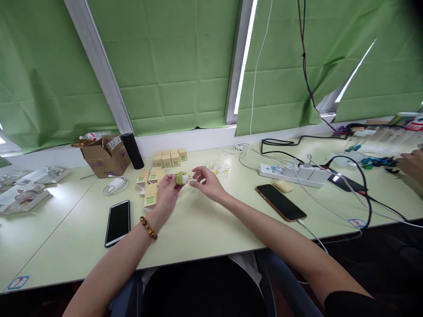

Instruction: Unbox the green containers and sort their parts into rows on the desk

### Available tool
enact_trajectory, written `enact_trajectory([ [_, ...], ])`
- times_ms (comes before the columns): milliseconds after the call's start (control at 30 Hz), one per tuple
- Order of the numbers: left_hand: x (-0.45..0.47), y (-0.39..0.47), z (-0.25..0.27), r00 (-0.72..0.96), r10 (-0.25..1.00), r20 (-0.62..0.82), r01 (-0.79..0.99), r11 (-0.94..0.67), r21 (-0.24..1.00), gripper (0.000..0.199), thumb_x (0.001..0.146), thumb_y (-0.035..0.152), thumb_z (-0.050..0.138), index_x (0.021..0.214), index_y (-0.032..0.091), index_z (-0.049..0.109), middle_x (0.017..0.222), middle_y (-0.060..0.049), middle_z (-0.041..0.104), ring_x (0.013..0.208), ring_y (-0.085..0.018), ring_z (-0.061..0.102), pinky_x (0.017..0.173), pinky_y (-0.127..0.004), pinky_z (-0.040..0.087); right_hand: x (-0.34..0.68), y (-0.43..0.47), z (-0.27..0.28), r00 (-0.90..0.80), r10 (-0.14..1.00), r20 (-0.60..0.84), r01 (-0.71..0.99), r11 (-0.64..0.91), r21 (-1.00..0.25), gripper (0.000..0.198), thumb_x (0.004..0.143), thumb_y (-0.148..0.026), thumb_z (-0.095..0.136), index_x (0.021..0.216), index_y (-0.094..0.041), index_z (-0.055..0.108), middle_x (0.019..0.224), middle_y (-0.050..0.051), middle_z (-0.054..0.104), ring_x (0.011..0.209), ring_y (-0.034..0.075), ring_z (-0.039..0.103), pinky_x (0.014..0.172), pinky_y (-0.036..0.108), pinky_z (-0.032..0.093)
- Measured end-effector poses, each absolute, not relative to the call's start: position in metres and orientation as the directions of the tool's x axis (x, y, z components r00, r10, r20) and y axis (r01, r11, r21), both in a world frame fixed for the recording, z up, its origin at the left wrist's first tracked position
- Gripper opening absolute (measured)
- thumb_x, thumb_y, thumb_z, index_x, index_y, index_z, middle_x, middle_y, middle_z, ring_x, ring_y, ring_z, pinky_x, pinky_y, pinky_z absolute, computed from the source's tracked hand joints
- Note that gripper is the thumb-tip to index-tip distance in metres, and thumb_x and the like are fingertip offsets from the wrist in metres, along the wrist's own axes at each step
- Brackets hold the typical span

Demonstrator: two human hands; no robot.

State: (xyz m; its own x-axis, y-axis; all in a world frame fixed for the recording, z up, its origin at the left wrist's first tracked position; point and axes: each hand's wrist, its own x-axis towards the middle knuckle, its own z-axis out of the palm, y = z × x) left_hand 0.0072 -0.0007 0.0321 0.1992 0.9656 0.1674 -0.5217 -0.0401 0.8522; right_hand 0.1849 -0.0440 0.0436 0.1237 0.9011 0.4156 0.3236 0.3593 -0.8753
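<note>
My left hand [169, 190] is closed around a small rounded object with a green band and a white end [182, 178], held above the table. Just to its right is my right hand [209, 182], its fingers curved and apart close to the white end. Whether a fingertip touches it I cannot tell. Beside and behind my left hand stand small tan cartons with green squares [151, 196]. Beyond my right hand sit several small clear pieces with yellow centres [224, 168].
A row of small cartons [171, 158] stands near the wall, right of a black cylinder [132, 151] and a cardboard box [107, 157]. Phones lie left [118, 223] and right [280, 201]. A power strip [294, 174] has cables across the table. Another person's hand [411, 165] is far right.
</note>
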Motion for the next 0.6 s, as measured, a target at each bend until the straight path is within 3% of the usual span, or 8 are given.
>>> enact_trajectory([
  [167, 0.012, -0.02, 0.039, 0.092, 0.947, 0.307, -0.418, -0.243, 0.875, 0.023, 0.097, 0.034, 0.073, 0.094, 0.019, 0.056, 0.112, -0.012, 0.079, 0.104, -0.022, 0.076, 0.095, -0.038, 0.06, 0.152, -0.052, 0.03, 0.127, 0.932, 0.339, -0.01, 0.343, -0.939, 0.052, 0.066, -0.039, 0.093, 0.106, -0.027, 0.061, 0.112, 0.003, 0.068, 0.089, 0.019, 0.069, 0.072, 0.034, 0.06],
  [333, 0.012, -0.04, 0.048, 0.175, 0.893, 0.414, -0.373, -0.329, 0.868, 0.021, 0.096, 0.031, 0.074, 0.104, 0.021, 0.058, 0.131, -0.015, 0.075, 0.117, -0.024, 0.073, 0.098, -0.038, 0.058, 0.153, -0.053, 0.025, 0.089, 0.927, 0.364, -0.255, 0.375, -0.891, 0.053, 0.064, -0.035, 0.095, 0.104, -0.029, 0.061, 0.113, 0.0, 0.066, 0.095, 0.019, 0.07, 0.082, 0.037, 0.065],
  [433, 0.01, -0.04, 0.047, 0.206, 0.848, 0.489, -0.437, -0.368, 0.821, 0.029, 0.099, 0.035, 0.07, 0.122, 0.023, 0.056, 0.137, -0.014, 0.072, 0.132, -0.025, 0.066, 0.112, -0.041, 0.051, 0.163, -0.054, 0.025, 0.051, 0.928, 0.37, -0.329, 0.365, -0.871, 0.056, 0.063, -0.034, 0.097, 0.106, -0.03, 0.061, 0.111, 0.0, 0.069, 0.099, 0.021, 0.073, 0.092, 0.042, 0.064],
  [500, 0.008, -0.035, 0.043, 0.188, 0.842, 0.505, -0.456, -0.381, 0.805, 0.029, 0.1, 0.036, 0.068, 0.123, 0.023, 0.057, 0.136, -0.014, 0.072, 0.136, -0.024, 0.063, 0.117, -0.042, 0.048, 0.169, -0.056, 0.027, 0.045, 0.927, 0.372, -0.344, 0.364, -0.865, 0.058, 0.063, -0.035, 0.097, 0.107, -0.03, 0.06, 0.108, 0.0, 0.071, 0.099, 0.023, 0.074, 0.095, 0.047, 0.064],
  [600, 0.007, -0.03, 0.038, 0.194, 0.873, 0.448, -0.444, -0.329, 0.833, 0.029, 0.099, 0.038, 0.071, 0.12, 0.022, 0.059, 0.125, -0.013, 0.075, 0.125, -0.026, 0.069, 0.109, -0.042, 0.054, 0.174, -0.06, 0.03, 0.062, 0.92, 0.386, -0.3, 0.386, -0.872, 0.057, 0.064, -0.035, 0.096, 0.107, -0.031, 0.059, 0.104, 0.0, 0.072, 0.097, 0.023, 0.073, 0.095, 0.049, 0.064],
])
